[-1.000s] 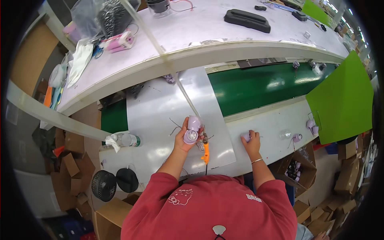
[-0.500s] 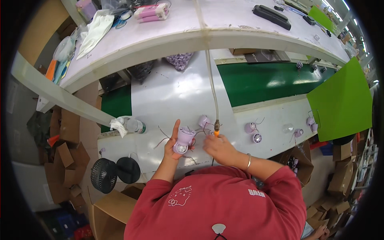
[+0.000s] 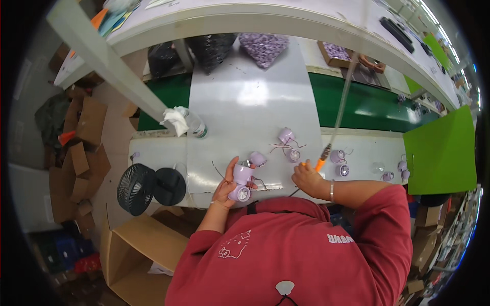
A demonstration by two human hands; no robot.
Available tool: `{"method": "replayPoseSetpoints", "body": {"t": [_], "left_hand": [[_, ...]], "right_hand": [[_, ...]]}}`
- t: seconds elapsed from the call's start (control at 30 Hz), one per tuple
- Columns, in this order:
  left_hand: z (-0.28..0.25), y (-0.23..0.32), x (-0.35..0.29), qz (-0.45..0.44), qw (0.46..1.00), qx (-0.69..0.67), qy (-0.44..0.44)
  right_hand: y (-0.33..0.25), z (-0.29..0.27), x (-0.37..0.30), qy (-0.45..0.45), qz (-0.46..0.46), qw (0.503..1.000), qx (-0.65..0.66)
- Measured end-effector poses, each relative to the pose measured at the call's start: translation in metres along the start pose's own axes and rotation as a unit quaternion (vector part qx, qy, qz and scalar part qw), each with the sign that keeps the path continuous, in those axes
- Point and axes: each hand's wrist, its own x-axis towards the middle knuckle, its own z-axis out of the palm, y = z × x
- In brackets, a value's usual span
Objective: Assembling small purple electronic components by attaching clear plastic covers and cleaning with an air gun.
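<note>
At lower centre, your left grip (image 3: 222,194) holds a lilac mini-fan housing (image 3: 242,175), its leads (image 3: 259,180) hanging loose; your right grip (image 3: 308,177) wraps an orange-handled tool (image 3: 320,164). More lilac housings (image 3: 287,135) lie on the tabletop (image 3: 163,151), right of centre. Work looks unfinished; which pieces are complete, I cannot tell.

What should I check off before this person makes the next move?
1. Left hand supports the lilac wired housings: ok.
2. Right hand grips the orange-handled tool: ok.
3. Clear hose leads to that tool: ok.
4. Wires on the held housings tucked away: not ok, ends stick out loosely.
5. Clear bottle apart from both hands: ok.
6. Tool running: cannot tell.
</note>
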Motion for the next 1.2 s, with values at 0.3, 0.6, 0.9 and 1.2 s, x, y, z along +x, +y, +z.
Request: {"method": "replayPoseSetpoints", "body": {"t": [0.3, 0.6, 0.9, 1.2], "left_hand": [[0.0, 0.031, -0.03, 0.114, 0.812, 0.512, 0.255], [0.005, 0.026, -0.032, 0.162, 0.918, 0.282, 0.227], [-0.026, 0.01, -0.035, 0.154, 0.862, 0.441, 0.198], [-0.012, 0.009, -0.036, -0.006, 0.966, 0.217, 0.138]], "right_hand": [[0.057, -0.119, -0.048, -0.095, -0.095, 0.991, 0.027], [0.042, -0.182, -0.044, 0.152, -0.066, 0.984, 0.063], [0.031, -0.21, -0.048, 0.083, -0.001, 0.953, 0.291], [0.045, -0.236, -0.051, 0.008, 0.043, 0.956, 0.291]]}}
